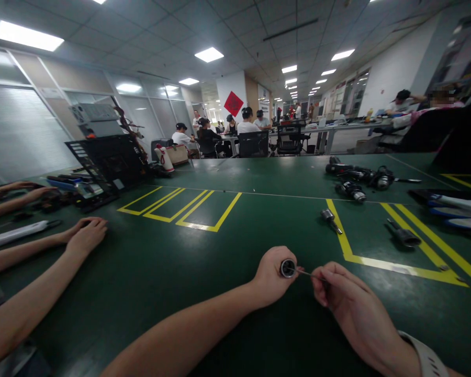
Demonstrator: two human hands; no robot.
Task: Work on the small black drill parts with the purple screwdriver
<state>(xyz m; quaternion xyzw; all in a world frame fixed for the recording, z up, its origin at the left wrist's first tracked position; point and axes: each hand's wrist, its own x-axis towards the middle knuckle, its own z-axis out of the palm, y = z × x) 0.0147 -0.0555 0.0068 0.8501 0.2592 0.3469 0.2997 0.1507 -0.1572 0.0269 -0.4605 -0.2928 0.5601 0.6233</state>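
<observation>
My left hand [272, 275] is wrapped round a round metal cylinder [288, 268], its open end facing up toward the camera. In my right hand [347, 293] a thin metal rod [306, 273] is pinched between thumb and fingers, and its far tip reaches the opening of the cylinder. Both hands are above the green table [220, 262] near its front. Beyond my right hand lies a small metal part with a shaft [331, 220]. A larger metal socket-like part [404, 233] rests farther right, by the yellow tape.
Black power tools [357, 178] lie at the back right, with gloves [459, 209] at the right edge. Another person's hands [87, 234] rest on the table at left. A black rack [113, 159] stands behind them, and a white tool [18, 234] lies nearby.
</observation>
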